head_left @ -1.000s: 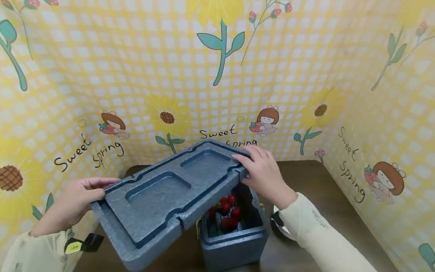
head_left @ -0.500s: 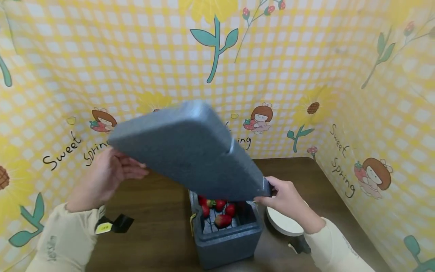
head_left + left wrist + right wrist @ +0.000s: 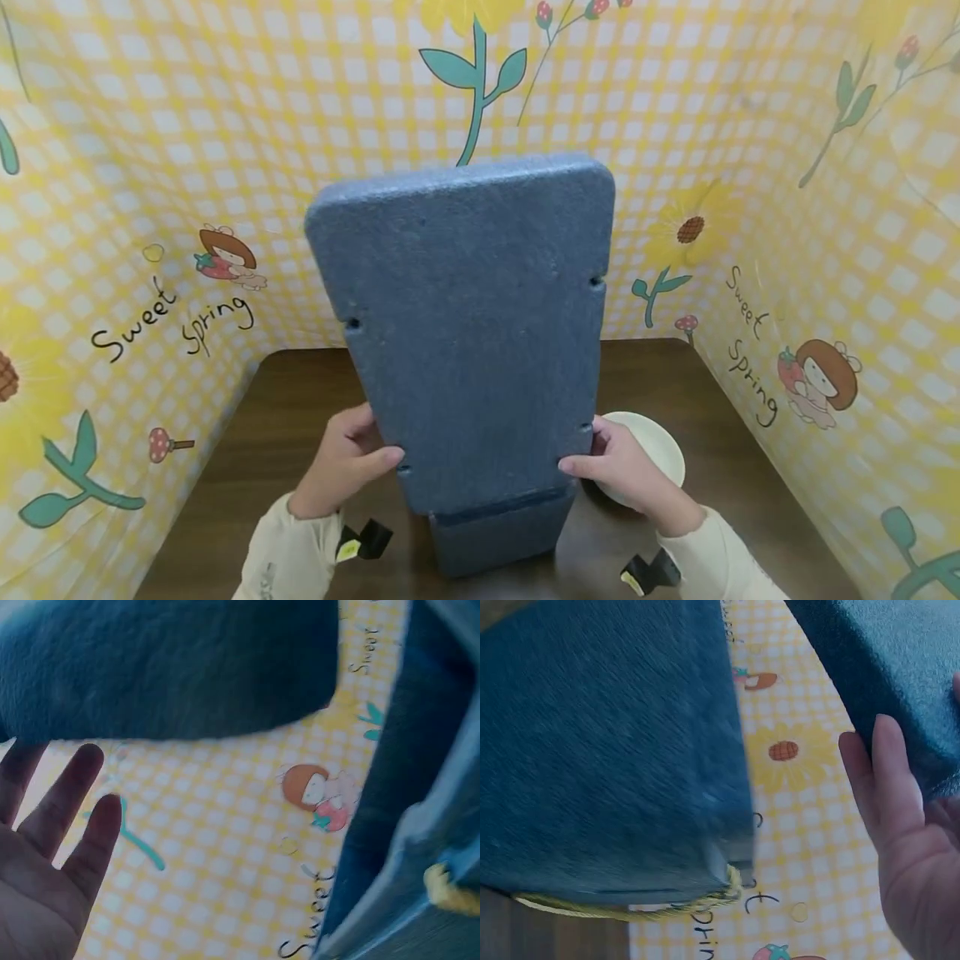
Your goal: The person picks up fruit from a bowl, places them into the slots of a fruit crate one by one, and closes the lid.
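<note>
A blue-grey foam lid (image 3: 472, 333) stands steeply tilted above a matching foam box (image 3: 502, 537), its smooth outer face toward me. On the lid's lower left edge, my left hand (image 3: 341, 458) holds with the thumb on the face and fingers behind. My right hand (image 3: 618, 462) pinches the opposite edge the same way. The lid's low end overlaps the box's near part in the head view, and the box's inside is hidden. Yellow rope (image 3: 630, 911) runs along the box's side in the right wrist view.
Partly behind my right hand, a round white plate (image 3: 663, 450) lies on the brown wooden table (image 3: 292, 425). Yellow checked cloth (image 3: 675, 108) with flowers and printed figures hangs around the back and sides.
The lid has turned from its recessed underside to its outer face and swung upright over the box, covering the strawberries from view. My left hand came off and gripped the lower left edge.
</note>
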A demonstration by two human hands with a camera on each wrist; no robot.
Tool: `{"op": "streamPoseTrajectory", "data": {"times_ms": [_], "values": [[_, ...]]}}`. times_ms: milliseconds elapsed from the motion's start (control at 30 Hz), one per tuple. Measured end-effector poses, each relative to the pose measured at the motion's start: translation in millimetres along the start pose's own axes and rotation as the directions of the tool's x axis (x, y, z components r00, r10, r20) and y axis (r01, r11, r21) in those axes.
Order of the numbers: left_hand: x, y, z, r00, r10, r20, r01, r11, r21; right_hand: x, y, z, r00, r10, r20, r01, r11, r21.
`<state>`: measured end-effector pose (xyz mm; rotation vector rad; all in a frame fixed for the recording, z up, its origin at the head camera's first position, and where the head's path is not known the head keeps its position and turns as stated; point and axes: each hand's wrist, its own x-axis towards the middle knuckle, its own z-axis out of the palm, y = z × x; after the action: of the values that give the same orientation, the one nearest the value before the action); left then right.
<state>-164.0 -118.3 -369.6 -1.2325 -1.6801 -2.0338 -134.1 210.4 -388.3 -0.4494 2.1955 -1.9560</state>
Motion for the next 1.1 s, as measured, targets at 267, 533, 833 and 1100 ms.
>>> {"op": "streamPoseTrajectory", "data": {"times_ms": [267, 533, 833, 1100], "values": [[-11.5, -17.2, 21.8, 0.874, -0.381, -0.3, 0.462, 0.842, 0.277, 1.9, 19.4, 16.1, 0.988, 0.019, -0.15, -0.051, 0.977, -0.207], [-26.5, -39.1, 32.1, 0.758, -0.586, -0.288, 0.653, 0.68, 0.333, 6.6, 27.6, 14.8, 0.978, 0.076, -0.196, -0.155, 0.889, -0.431], [-40.1, -49.7, 32.4, 0.706, -0.633, -0.318, 0.708, 0.617, 0.343, 4.6, 29.2, 17.0, 0.976, 0.142, -0.166, -0.208, 0.836, -0.508], [-46.5, -52.3, 35.7, 0.729, -0.584, -0.357, 0.683, 0.593, 0.426, 9.6, 9.9, 10.1, 0.978, 0.185, -0.095, -0.194, 0.649, -0.736]]}}
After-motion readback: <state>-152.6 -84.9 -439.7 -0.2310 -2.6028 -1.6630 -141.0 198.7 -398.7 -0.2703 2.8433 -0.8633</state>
